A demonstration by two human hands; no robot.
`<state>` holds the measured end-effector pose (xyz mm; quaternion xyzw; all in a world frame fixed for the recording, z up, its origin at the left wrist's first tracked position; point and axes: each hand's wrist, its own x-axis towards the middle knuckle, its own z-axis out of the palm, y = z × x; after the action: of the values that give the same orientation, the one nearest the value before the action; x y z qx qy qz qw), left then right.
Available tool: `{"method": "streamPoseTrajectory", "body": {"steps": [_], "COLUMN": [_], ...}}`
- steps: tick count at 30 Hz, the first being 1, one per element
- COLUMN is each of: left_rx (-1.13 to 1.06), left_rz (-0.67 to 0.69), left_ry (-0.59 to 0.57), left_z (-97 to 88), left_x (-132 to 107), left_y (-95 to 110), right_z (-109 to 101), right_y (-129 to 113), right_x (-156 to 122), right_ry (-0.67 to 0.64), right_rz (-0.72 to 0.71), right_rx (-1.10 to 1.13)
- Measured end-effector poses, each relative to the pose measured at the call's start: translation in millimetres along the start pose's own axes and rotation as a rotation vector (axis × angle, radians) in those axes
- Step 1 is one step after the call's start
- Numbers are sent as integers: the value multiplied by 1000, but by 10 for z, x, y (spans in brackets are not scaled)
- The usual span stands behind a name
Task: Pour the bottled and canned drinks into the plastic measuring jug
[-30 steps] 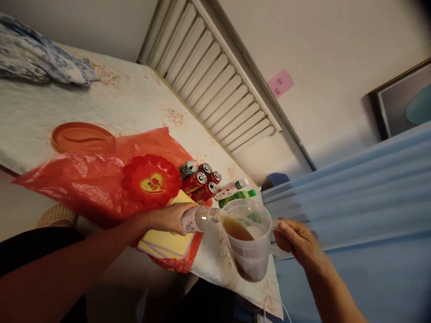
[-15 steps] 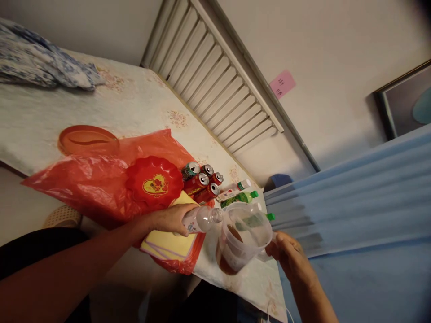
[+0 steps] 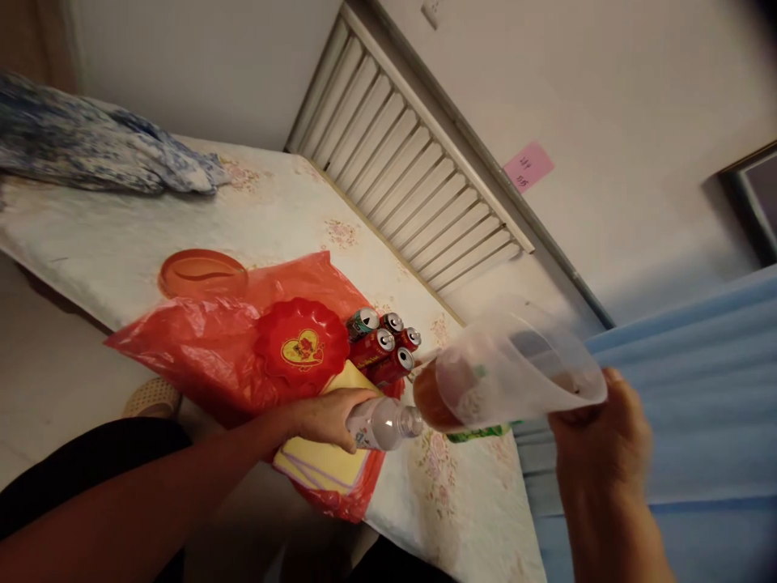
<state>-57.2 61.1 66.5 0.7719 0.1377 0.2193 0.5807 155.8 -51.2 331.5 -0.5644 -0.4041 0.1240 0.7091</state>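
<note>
My left hand (image 3: pixel 333 417) is closed around a clear plastic bottle (image 3: pixel 388 423), whose open neck points right. In my right hand (image 3: pixel 607 441) is the handle side of a translucent plastic jug (image 3: pixel 515 368). The jug is tilted, and brown liquid (image 3: pixel 438 397) has pooled at its left end, close by the bottle's mouth. Whether the two touch, or whether liquid is flowing, I cannot tell. Under the left hand lie yellow cloths (image 3: pixel 324 465) with purple edging. A red scalloped dish (image 3: pixel 303 346) with a yellow heart print sits just beyond.
Several drink cans (image 3: pixel 382 344) stand behind the bottle. A green bottle (image 3: pixel 479 433) is mostly hidden by the jug. A red plastic bag (image 3: pixel 194 340) and an orange-red lid (image 3: pixel 203 274) lie on the flowered tablecloth (image 3: pixel 340 231). Blue-white fabric (image 3: pixel 115 154) is at far left.
My right hand has raised the jug and tipped it, so the liquid has run to its left end. My left hand still holds the bottle; the whole view has shifted slightly.
</note>
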Motion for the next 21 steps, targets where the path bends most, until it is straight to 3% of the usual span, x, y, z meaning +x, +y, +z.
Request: {"method": "streamPoseTrajectory", "body": {"steps": [5, 11, 14, 21], "left_rx": [-7, 27, 36, 42], "left_rz": [-15, -50, -51, -39], "left_ry": [-33, -27, -37, -19], "left_z": [-13, -46, -55, -41], "left_x": [-30, -90, -118, -126], "left_y": [29, 59, 58, 35], "right_z": [685, 1367, 1597, 1826], "right_y": [185, 798, 1139, 1641], "right_x": [100, 34, -44, -197], "right_ry": [-80, -352, -487, -577], "right_rz": [103, 234, 271, 293], "right_rx": [289, 363, 354, 299]}}
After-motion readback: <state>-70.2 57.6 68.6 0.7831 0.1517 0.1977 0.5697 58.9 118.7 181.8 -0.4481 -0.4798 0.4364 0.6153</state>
